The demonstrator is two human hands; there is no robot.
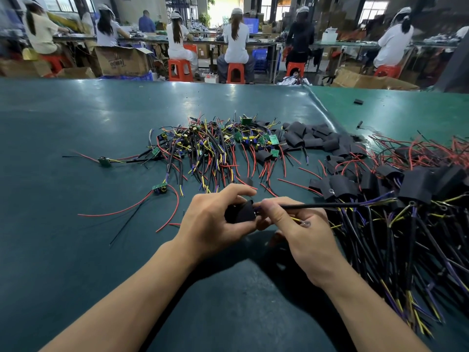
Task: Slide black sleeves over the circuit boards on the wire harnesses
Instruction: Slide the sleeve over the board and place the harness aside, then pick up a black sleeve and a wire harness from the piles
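Observation:
My left hand [210,222] grips a black sleeve [239,213] low over the green table. My right hand [297,224] pinches the wire harness [330,205] right at the sleeve's mouth; its black cable runs off to the right. The circuit board of this harness is hidden inside the sleeve or behind my fingers. A pile of bare harnesses with green circuit boards [215,146] lies ahead. Empty black sleeves [312,138] are heaped behind it to the right. Sleeved harnesses [406,189] are stacked at the right.
Two loose harnesses [160,188] [105,161] lie left of the pile. A seam in the table mat [322,107] runs diagonally at the right. A small black piece [358,101] lies far right. Several people sit on red stools [180,69] at benches beyond the table.

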